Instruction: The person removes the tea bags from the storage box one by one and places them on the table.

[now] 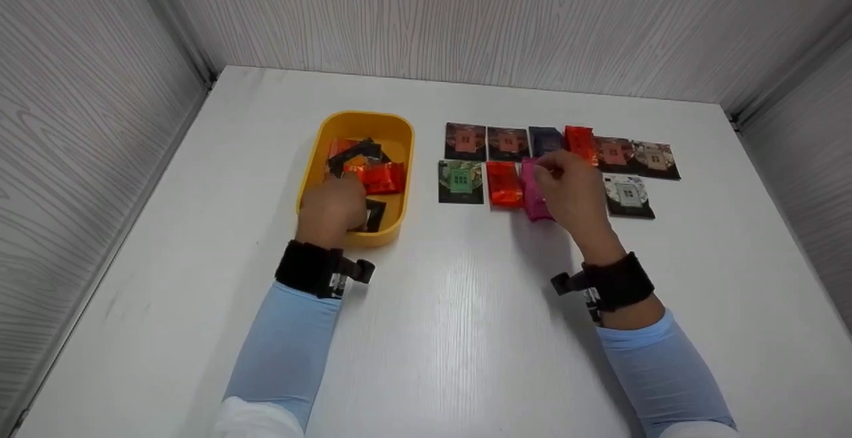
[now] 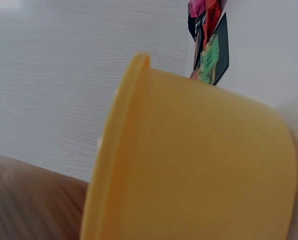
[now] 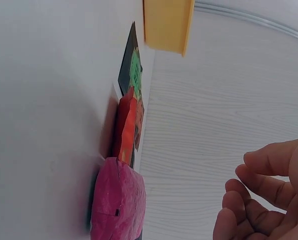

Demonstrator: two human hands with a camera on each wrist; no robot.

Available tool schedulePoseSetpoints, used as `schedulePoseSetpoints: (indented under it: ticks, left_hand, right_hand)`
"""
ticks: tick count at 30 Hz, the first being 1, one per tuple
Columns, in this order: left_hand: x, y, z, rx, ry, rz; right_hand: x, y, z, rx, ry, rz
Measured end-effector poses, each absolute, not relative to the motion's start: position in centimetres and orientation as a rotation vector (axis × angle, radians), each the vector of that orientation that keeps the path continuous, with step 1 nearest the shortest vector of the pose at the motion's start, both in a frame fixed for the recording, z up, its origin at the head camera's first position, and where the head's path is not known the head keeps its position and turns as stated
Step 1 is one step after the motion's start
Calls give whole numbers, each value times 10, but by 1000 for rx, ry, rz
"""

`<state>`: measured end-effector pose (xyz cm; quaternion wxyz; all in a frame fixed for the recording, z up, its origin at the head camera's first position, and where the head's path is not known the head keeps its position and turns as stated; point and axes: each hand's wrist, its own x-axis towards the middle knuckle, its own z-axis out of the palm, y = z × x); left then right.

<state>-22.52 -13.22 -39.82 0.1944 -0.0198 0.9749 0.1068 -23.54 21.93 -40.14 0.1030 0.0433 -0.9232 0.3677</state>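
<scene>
My left hand reaches into a yellow plastic bin that holds dark sachets and shiny red-orange packets. From the left wrist, the bin's wall hides the fingertips, so I cannot tell what they hold. Over on the right, my right hand hovers just above a pink packet in the front row. The right wrist view shows its thumb and fingers loosely bent and apart, with nothing between them, while the pink packet lies on the table.
Two rows of packets lie right of the bin. In front are a green-labelled sachet, a red packet and a white-labelled sachet. Behind are several dark sachets and another red packet. Wood-grain panels enclose the white table.
</scene>
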Motion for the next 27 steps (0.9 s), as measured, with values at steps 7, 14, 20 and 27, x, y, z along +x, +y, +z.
schedulePoseSetpoints:
  ticks: [7, 14, 20, 27]
  left_hand:
    - [-221, -132, -382, -55, 2795, 324]
    - [-210, -117, -351, 119, 3038, 583]
    - [-207, -87, -349, 207, 3001, 917]
    - [-205, -62, -363, 402, 2879, 1088]
  right_hand:
    - [-233, 212, -401, 114, -2748, 1104]
    - [-231, 206, -400, 134, -2743, 1066]
    - [-223, 197, -399, 247, -2676, 1086]
    - [-209, 180, -402, 519, -2603, 1173]
